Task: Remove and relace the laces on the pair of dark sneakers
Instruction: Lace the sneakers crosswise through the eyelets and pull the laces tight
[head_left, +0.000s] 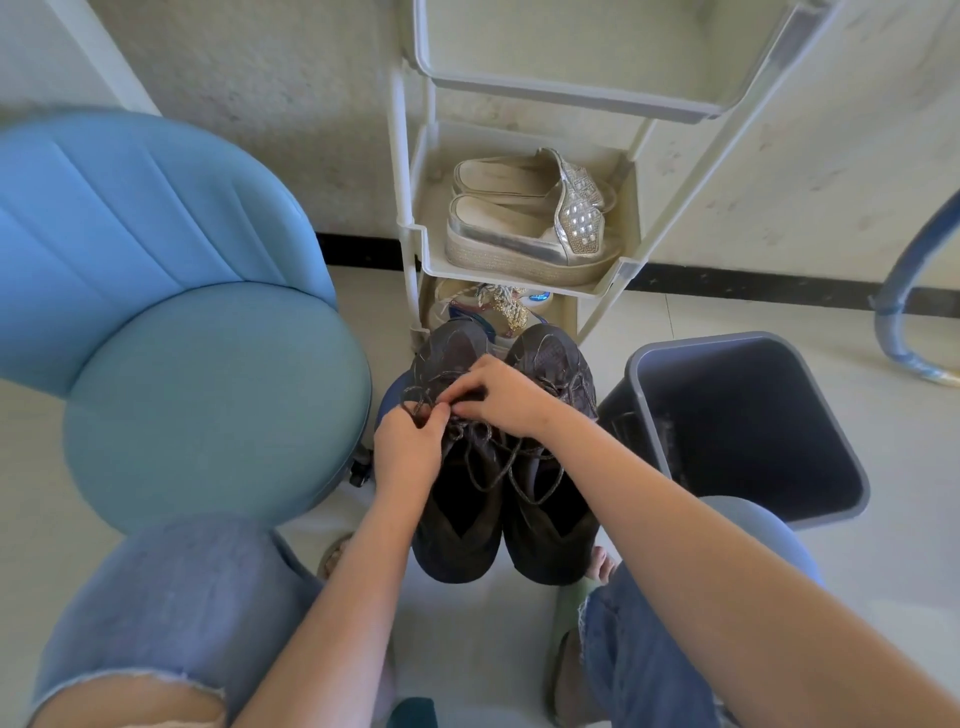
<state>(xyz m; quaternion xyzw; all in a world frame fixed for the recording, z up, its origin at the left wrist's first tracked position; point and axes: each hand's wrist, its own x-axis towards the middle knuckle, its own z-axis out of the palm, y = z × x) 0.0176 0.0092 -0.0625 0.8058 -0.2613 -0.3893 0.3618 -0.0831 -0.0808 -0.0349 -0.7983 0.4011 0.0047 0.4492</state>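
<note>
Loosely, grey laces (500, 458) sprawl over dark sneakers (457, 545).

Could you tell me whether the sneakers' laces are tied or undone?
Undone: loose laces trail over both sneakers, no bow visible; left hand and right hand pinch them.

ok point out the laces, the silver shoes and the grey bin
laces (467, 428): head view, on the tangled bunch
silver shoes (576, 223): head view, on the nearer shoe's studded strap
grey bin (717, 343): head view, on its far rim
</note>
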